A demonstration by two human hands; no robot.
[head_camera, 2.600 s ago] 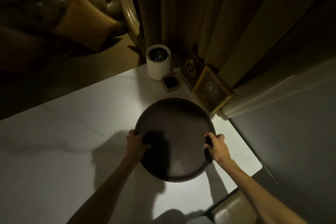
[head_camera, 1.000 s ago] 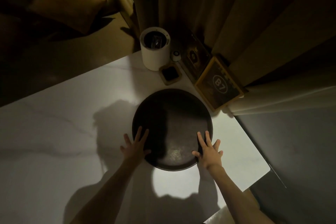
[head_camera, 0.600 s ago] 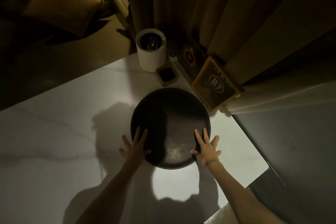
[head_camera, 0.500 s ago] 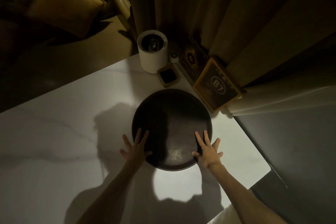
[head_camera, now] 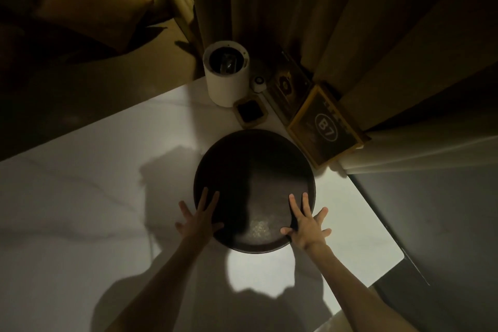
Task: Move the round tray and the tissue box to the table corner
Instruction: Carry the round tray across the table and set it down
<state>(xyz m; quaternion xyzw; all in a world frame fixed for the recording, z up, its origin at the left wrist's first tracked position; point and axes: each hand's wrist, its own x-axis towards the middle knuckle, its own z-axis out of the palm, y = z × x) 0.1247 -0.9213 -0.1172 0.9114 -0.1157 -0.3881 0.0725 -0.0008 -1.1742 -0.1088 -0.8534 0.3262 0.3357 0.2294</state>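
Note:
A dark round tray (head_camera: 253, 170) lies flat on the white marble table (head_camera: 80, 197), near its far right corner. My left hand (head_camera: 199, 219) rests with fingers spread at the tray's near left rim. Over the near right rim my right hand (head_camera: 305, 224) is spread too. Neither hand grips the tray. A dark box with a round opening on top (head_camera: 285, 86) lies by the curtain; it may be the tissue box, but the light is too dim to be sure.
A white cylinder container (head_camera: 226, 75), a small square dish (head_camera: 252, 112), a small white round object (head_camera: 259, 81) and a framed "B7" sign (head_camera: 326, 127) crowd the corner beyond the tray. Curtains (head_camera: 310, 8) hang behind. The table's right edge (head_camera: 377, 224) runs close to my right hand.
My hands let go of the tray's rim and now lie spread and flat. The tray rests closer to the corner items. In the last half second almost nothing moved.

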